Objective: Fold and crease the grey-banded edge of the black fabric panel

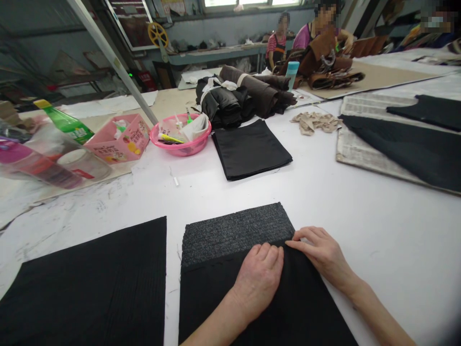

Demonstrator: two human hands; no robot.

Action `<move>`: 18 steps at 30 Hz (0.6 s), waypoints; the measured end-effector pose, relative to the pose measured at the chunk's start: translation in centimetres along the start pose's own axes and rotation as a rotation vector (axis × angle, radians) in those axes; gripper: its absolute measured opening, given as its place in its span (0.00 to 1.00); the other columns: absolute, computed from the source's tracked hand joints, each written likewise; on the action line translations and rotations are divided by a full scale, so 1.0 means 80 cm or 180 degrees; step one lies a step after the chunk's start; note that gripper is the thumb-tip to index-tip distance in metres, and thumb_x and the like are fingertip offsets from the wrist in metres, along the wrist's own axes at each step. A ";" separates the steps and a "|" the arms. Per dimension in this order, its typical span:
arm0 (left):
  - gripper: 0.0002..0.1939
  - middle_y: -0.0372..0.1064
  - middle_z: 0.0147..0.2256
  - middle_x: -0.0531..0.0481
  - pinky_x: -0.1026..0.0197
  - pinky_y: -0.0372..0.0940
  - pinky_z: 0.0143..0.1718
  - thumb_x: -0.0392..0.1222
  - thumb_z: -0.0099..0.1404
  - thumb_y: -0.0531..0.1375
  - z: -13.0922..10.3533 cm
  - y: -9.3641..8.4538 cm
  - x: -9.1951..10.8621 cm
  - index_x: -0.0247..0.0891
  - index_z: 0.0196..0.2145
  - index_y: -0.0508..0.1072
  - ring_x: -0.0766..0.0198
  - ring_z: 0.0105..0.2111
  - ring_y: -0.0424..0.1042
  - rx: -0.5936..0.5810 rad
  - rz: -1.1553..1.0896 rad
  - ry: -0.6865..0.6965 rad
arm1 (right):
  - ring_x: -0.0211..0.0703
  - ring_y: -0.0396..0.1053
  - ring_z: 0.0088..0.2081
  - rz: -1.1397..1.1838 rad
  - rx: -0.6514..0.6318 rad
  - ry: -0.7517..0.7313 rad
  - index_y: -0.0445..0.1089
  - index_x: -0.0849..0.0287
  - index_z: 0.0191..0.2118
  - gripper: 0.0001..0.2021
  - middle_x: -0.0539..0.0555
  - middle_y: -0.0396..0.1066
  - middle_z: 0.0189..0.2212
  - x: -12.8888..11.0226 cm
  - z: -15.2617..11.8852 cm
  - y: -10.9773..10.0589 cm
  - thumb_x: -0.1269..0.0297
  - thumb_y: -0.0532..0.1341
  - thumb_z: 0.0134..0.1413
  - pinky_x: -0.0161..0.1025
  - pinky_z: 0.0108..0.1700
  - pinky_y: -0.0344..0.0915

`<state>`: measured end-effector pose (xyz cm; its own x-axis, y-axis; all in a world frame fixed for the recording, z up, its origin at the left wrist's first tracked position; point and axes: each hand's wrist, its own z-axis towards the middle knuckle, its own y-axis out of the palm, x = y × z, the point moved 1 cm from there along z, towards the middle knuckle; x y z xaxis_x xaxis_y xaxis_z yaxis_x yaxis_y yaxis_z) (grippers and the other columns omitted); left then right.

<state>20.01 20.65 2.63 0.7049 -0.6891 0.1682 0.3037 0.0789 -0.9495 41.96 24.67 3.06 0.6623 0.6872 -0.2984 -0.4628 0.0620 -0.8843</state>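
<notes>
A black fabric panel lies flat in front of me, with a speckled dark grey textured piece along its far end. My left hand is closed, its curled fingertips on the black fabric close to the seam between the two. At the right end of that seam, my right hand pinches the fabric edge between thumb and fingers. Whatever lies under the left fingers is hidden. To the left is a separate black fabric piece, apart from both hands.
Beyond the panel sits a stack of black sheets. A pink basket, a pink box and a green bottle stand left. Dark bundled rolls lie behind. Black pieces rest on a board at right. Two people work farther back.
</notes>
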 end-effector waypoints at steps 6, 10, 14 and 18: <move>0.20 0.64 0.47 0.42 0.55 0.62 0.52 0.33 0.70 0.51 0.001 0.000 0.001 0.27 0.58 0.62 0.56 0.48 0.63 -0.0056 0.0199 0.0090 | 0.44 0.66 0.43 -0.0082 0.0029 -0.0015 0.72 0.50 0.48 0.14 0.54 0.69 0.41 -0.004 0.000 -0.001 0.70 0.52 0.68 0.43 0.46 0.61; 0.20 0.63 0.46 0.41 0.56 0.63 0.50 0.32 0.70 0.51 0.007 -0.003 0.004 0.25 0.58 0.62 0.56 0.47 0.63 -0.0122 0.0376 0.0176 | 0.44 0.66 0.44 -0.0085 0.0051 -0.0013 0.72 0.51 0.48 0.13 0.54 0.69 0.41 -0.006 0.000 0.000 0.70 0.52 0.69 0.43 0.47 0.62; 0.20 0.63 0.43 0.44 0.57 0.64 0.46 0.32 0.69 0.52 0.013 -0.007 0.007 0.26 0.57 0.63 0.58 0.43 0.64 -0.0232 0.0491 0.0175 | 0.44 0.65 0.44 -0.0022 0.0010 -0.0073 0.72 0.52 0.49 0.13 0.55 0.68 0.41 -0.005 0.000 -0.001 0.69 0.52 0.69 0.43 0.47 0.62; 0.18 0.62 0.41 0.45 0.58 0.64 0.43 0.32 0.69 0.52 0.017 -0.009 0.007 0.27 0.56 0.64 0.59 0.40 0.63 -0.0283 0.0500 0.0180 | 0.43 0.64 0.44 0.0130 -0.0066 -0.0062 0.71 0.52 0.50 0.13 0.55 0.67 0.41 0.001 -0.002 -0.003 0.70 0.52 0.69 0.43 0.47 0.63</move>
<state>21.03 21.16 3.78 0.7012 -0.7129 0.0034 0.1333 0.1265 -0.9830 42.23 24.60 3.21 0.6315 0.7028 -0.3277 -0.4767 0.0186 -0.8789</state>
